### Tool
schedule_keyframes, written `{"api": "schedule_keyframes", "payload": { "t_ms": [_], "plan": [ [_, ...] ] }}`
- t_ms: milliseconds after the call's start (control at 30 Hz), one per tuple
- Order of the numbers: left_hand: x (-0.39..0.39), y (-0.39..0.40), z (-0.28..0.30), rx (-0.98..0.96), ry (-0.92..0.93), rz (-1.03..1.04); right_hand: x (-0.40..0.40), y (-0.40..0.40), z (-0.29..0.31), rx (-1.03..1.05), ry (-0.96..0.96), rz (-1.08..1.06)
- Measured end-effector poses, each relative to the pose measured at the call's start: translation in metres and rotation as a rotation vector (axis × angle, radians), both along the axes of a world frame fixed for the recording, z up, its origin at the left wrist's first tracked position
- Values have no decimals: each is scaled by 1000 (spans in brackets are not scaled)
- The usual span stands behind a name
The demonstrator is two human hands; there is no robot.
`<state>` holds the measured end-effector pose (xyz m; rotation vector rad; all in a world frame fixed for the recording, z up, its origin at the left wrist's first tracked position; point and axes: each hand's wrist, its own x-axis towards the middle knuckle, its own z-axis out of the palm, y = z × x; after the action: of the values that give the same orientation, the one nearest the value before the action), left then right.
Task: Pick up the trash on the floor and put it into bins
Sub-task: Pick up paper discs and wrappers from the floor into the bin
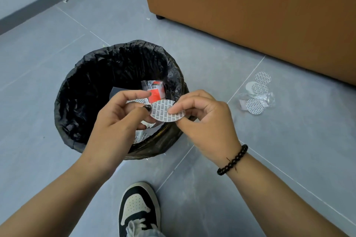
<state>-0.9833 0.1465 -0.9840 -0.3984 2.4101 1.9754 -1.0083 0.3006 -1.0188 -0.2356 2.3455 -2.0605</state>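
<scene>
A round bin with a black liner [77, 90] stands on the grey floor in front of me. Both hands hover over its near rim. My right hand [204, 123] pinches a white printed round disc [161, 110] between thumb and forefinger. My left hand [117, 117] touches the same disc's left edge and holds other white discs [137, 101] beneath its fingers. Inside the bin lie an orange-and-clear wrapper [155, 92] and more white scraps. To the right, several loose discs and clear plastic wrap [257, 93] lie on the floor.
A brown cabinet [250, 9] on short feet fills the upper right. Small paper scraps [66, 0] lie near the wall's dark baseboard at upper left. My black-and-white shoe [139, 209] stands just behind the bin.
</scene>
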Motion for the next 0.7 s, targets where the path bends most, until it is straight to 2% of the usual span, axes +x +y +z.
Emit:
{"api": "schedule_keyframes", "payload": {
  "t_ms": [133,267,367,500,567,700],
  "plan": [
    [-4,-8,-6,-112,-15,110,-4,5,0,29,60,-32],
    [-6,-19,-14,-339,16,160,-14,22,-14,116,22,-113],
    [0,-20,-17,-573,-28,37,-28,44,-53,192,-107,-253],
    [9,-14,-20,-726,32,-126,-40,80,-119,349,-409,-448],
    [11,-11,-22,-804,71,-214,-47,99,-146,513,-484,-415],
    [14,-7,-25,-894,143,-371,-68,142,-180,893,-541,-171]
  ]
}}
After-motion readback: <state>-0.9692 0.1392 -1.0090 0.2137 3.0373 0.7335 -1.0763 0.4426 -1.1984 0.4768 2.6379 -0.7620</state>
